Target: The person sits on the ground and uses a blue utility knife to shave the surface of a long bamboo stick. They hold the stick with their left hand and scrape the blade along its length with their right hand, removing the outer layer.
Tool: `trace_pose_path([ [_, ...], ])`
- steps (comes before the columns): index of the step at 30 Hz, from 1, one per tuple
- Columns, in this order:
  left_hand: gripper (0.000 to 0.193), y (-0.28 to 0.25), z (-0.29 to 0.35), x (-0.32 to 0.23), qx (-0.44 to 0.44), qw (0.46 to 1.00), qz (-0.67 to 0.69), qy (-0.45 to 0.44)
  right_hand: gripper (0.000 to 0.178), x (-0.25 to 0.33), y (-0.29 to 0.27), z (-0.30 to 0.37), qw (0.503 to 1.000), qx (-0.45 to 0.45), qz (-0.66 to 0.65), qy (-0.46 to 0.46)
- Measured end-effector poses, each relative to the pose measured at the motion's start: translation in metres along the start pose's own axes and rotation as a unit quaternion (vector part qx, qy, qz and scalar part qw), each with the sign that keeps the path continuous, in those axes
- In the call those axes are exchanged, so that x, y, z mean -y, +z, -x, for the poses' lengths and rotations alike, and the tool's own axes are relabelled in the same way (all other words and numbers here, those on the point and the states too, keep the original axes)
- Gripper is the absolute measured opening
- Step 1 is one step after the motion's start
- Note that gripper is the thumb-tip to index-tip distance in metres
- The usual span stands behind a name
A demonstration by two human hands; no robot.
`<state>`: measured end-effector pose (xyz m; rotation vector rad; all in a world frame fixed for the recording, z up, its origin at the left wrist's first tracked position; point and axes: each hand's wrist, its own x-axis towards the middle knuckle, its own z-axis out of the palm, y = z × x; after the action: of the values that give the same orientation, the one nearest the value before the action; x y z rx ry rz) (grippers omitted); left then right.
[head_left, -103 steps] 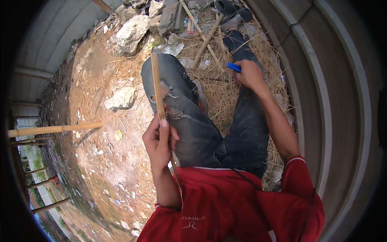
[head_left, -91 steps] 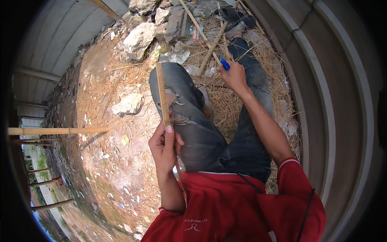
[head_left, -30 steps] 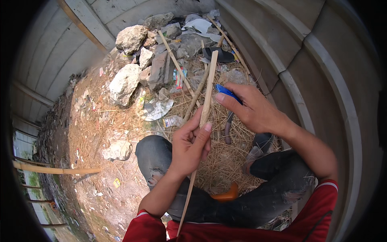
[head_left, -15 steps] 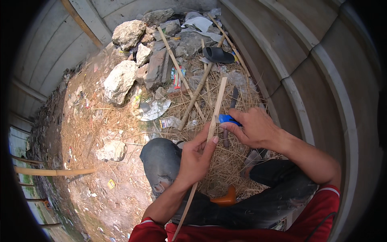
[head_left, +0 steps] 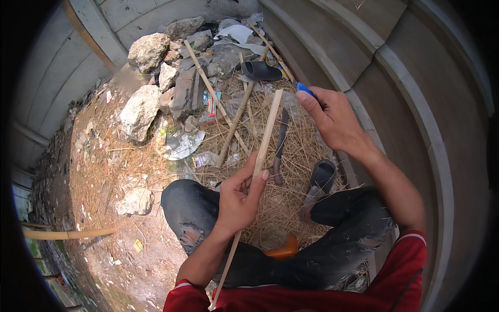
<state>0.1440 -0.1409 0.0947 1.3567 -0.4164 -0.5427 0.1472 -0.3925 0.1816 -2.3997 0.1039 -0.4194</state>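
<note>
My left hand (head_left: 240, 198) is closed round a long pale bamboo strip (head_left: 270, 120). The strip slants from beyond my fingers, where it is wider, down past my wrist toward my lap. Farther right and higher, my right hand (head_left: 335, 118) grips a blue utility knife (head_left: 305, 90), its thumb along the handle. The knife is apart from the strip, beyond and to the right of its far end; its blade is hard to make out. On the straw beneath, between my hands, lies a dark-bladed machete (head_left: 281, 140) with a brown handle.
Rocks (head_left: 139, 112) are piled at the far left, with bamboo poles (head_left: 231, 130) and a dark slipper (head_left: 261, 71) beside them. Corrugated sheeting (head_left: 416, 119) rises close on my right. An orange plastic thing (head_left: 285, 248) shows between my legs; straw and litter cover the ground.
My right hand has moved the utility knife off the strip, away and up to the right. My left hand still holds the strip. The whole view has shifted slightly.
</note>
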Motion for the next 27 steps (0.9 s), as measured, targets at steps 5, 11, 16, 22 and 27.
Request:
trace_pose_path([
  [5, 0.051, -0.008, -0.008, -0.007, -0.048, 0.998, -0.051, -0.004, 0.051, 0.027, 0.028, 0.026, 0.981, 0.186, 0.006, -0.057],
  [11, 0.051, -0.012, -0.009, 0.012, -0.077, 0.994, -0.067, 0.044, 0.046, 0.029, 0.048, 0.028, 0.970, 0.209, 0.107, -0.070],
  [16, 0.049, -0.011, -0.013, 0.007, -0.068, 0.997, -0.040, 0.016, 0.049, 0.007, 0.048, 0.009, 0.984, 0.141, 0.084, -0.071],
  [22, 0.047, 0.002, -0.002, -0.003, -0.026, 0.999, -0.024, -0.005, 0.056, -0.015, 0.017, -0.036, 0.995, 0.008, 0.071, 0.075],
  [27, 0.046, -0.011, 0.011, 0.002, 0.026, 0.997, 0.062, -0.044, 0.057, -0.020, -0.001, -0.020, 0.998, -0.006, 0.028, 0.057],
])
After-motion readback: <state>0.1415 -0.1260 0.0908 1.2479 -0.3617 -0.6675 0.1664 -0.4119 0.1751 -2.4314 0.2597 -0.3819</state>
